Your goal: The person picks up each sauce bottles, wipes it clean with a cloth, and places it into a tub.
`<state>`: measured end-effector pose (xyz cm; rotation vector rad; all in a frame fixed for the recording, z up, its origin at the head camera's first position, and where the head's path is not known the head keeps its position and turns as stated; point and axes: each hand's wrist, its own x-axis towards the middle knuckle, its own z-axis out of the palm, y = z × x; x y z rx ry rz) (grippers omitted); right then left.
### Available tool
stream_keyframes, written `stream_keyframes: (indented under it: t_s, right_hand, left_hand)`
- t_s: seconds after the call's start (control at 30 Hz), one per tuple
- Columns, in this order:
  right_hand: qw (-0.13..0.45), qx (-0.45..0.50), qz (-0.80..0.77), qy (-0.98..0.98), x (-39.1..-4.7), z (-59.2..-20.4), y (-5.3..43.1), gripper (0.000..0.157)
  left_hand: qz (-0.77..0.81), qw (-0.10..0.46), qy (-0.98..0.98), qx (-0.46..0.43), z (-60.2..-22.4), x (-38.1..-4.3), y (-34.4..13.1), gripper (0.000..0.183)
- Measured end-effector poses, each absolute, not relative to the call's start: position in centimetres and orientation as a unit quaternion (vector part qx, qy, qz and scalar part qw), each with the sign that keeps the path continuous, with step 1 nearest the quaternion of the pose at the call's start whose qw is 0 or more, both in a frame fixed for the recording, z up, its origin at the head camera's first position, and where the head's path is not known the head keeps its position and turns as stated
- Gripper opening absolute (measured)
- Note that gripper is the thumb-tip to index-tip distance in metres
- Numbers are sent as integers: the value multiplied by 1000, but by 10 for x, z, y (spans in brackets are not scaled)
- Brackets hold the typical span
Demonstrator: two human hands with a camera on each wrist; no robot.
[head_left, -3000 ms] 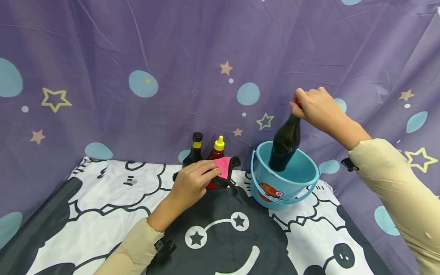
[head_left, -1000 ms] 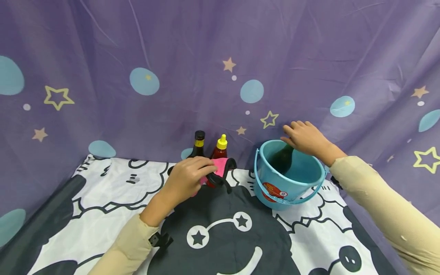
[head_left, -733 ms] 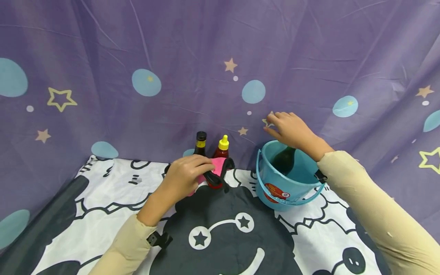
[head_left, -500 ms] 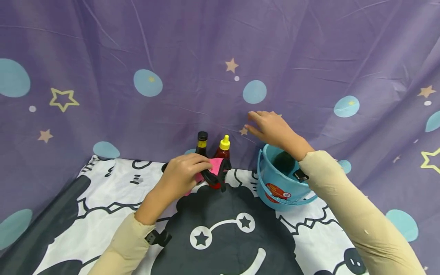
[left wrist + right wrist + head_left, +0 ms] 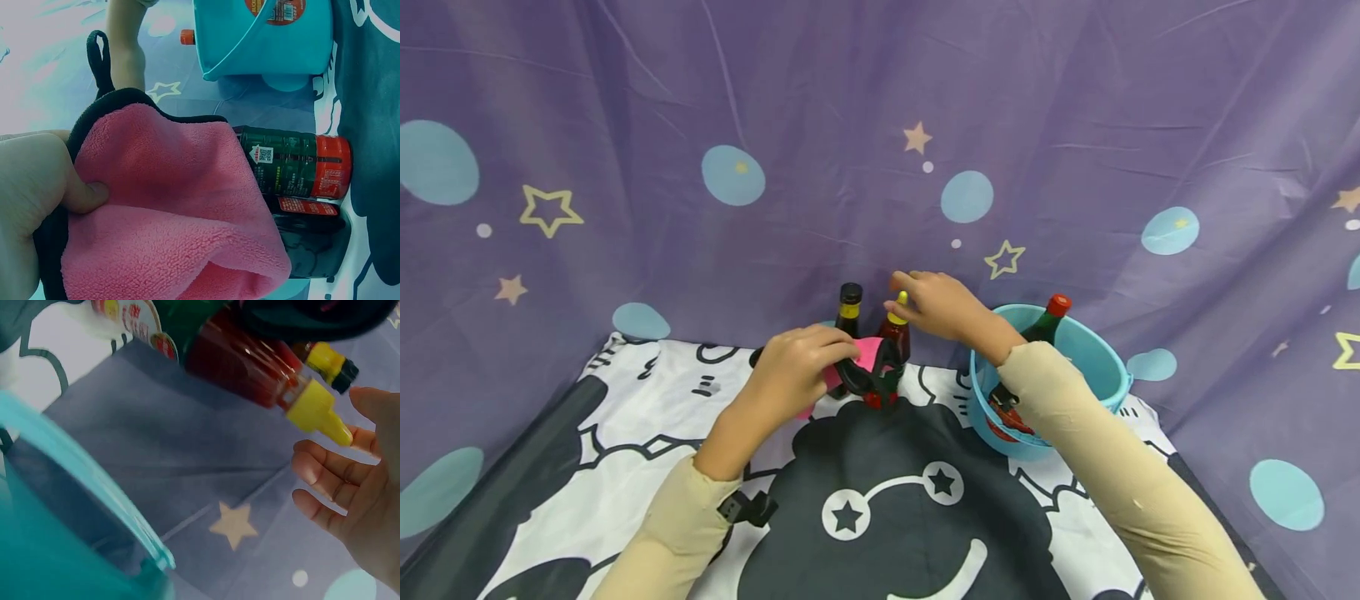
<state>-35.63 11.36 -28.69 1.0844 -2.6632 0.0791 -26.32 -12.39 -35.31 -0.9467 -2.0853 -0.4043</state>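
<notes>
My left hand (image 5: 793, 371) pinches a pink cloth with black edging (image 5: 869, 353); in the left wrist view the thumb presses on its fluffy side. Behind the cloth stand a red sauce squeeze bottle (image 5: 896, 335) with a yellow nozzle cap and a dark bottle with a black cap (image 5: 849, 305). The cloth covers part of both. My right hand (image 5: 942, 307) is at the yellow nozzle, fingers parted and loosely bent around its tip, not closed on it in the right wrist view. A green bottle with a red cap (image 5: 1047, 323) leans inside the blue bucket (image 5: 1103, 367).
The bucket stands to the right of the two bottles, partly hidden by my right forearm; its handle (image 5: 94, 469) hangs down at the near side. A purple curtain (image 5: 820, 125) rises right behind. The patterned cloth (image 5: 902, 517) covers the table in front.
My right hand lowered the green bottle into the bucket, let go of it and moved left to the squeeze bottle's nozzle. The left hand keeps hold of the pink cloth in about the same place.
</notes>
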Motion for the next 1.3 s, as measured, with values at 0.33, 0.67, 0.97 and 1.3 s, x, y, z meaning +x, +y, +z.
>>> stream_keyframes:
  t_s: [0.33,0.67,0.97,1.3]
  right_hand:
    - [181,384,-4,-905,-362,-306,108,26]
    - [211,405,1,-890,-364,-316,106,23]
    - [191,407,43,-892,-357,-322,113,20]
    - [198,401,74,-891,-342,-319,122,21]
  left_hand:
    - [-163,389,-831,-362,-353,-267,-127,37]
    - [-165,392,-831,-359,-353,-268,-130,40]
    - [-162,392,-830,-362,-353,-268,-128,37]
    - [-162,390,-832,-359,-351,-266,-131,41]
